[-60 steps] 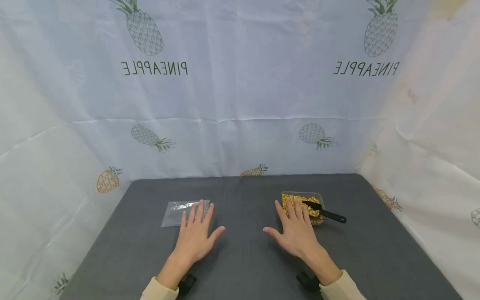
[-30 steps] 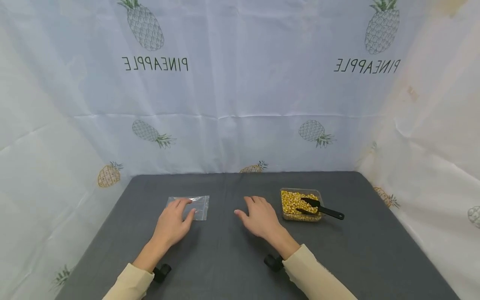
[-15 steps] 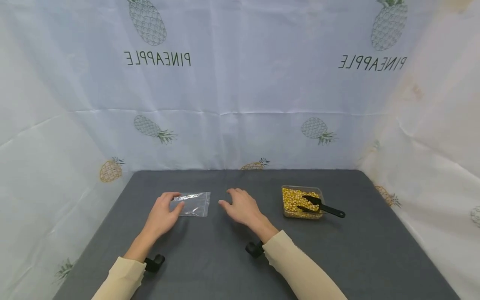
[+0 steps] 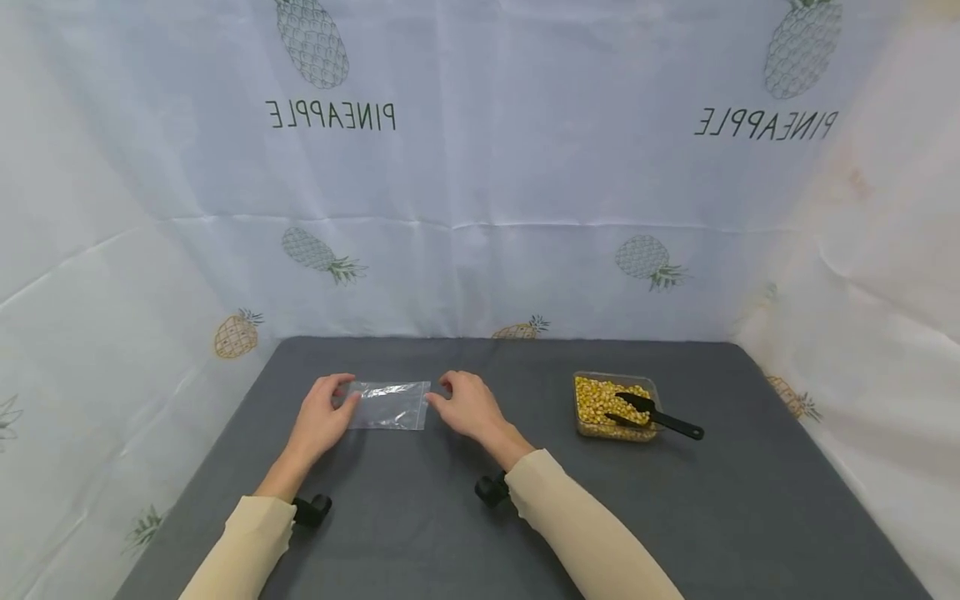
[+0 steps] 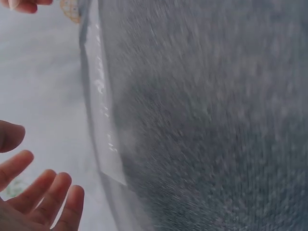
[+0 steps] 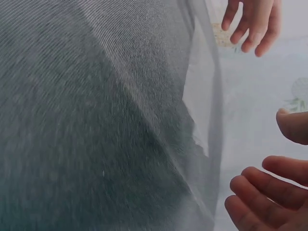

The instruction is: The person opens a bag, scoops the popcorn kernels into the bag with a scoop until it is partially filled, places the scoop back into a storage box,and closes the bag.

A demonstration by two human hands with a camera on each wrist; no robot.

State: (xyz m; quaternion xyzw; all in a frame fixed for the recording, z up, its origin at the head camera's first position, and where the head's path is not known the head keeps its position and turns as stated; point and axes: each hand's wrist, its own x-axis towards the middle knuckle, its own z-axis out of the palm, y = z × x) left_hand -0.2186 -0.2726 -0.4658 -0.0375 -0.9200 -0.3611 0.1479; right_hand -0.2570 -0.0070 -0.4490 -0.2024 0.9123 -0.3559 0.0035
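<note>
Grey desk (image 4: 397, 525), watched remotely: the bag (image 4: 387, 408) lies flat between left hand (image 4: 318, 422) and right hand (image 4: 471, 408), both loosely spread, empty. I judge this the reach; next calls for pinching its edges.

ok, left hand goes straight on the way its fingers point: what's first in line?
Likely the clear plastic bag, whose end lies right by the left hand. The hand may be above it and pass over; the height is unclear.

Bag (image 4: 390, 407) left, tub (image 4: 609, 432) right, scoop (image 4: 663, 417) partly inside
</note>
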